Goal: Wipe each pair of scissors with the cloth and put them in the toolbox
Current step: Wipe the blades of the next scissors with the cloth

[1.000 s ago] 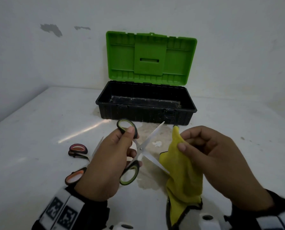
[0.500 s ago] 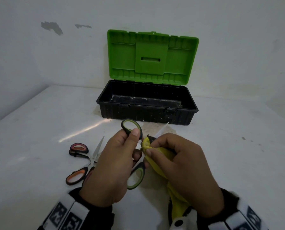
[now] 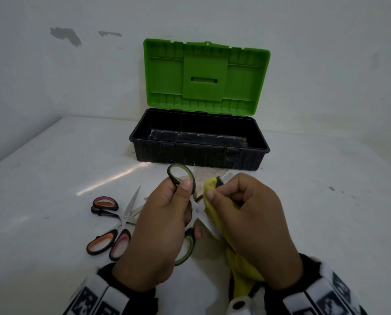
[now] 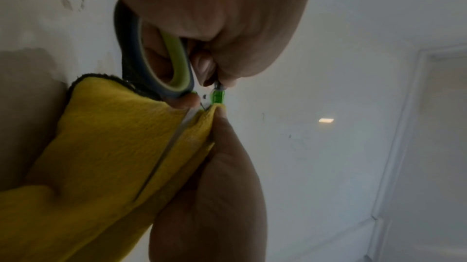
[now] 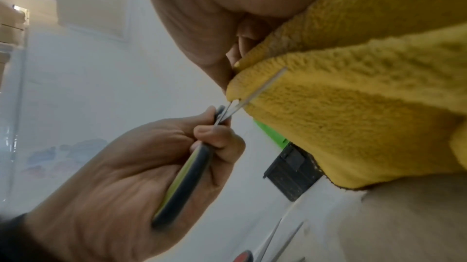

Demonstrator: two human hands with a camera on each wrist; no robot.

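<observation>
My left hand grips the green-handled scissors by their handles, blades spread open above the table. My right hand pinches the yellow cloth folded around one blade near the pivot. In the left wrist view the cloth wraps a thin blade, and the green handle loop sits in my fingers. The right wrist view shows the blade entering the cloth. The black toolbox stands open behind, its green lid upright.
Two more pairs of scissors lie crossed on the white table to the left of my hands: one with orange handles, one with pink handles. The toolbox stands near the back wall. A wall also runs along the table's left side.
My right hand brought the cloth from beside the scissors onto the blade and closed around it near the pivot. The left hand kept its grip on the handles.
</observation>
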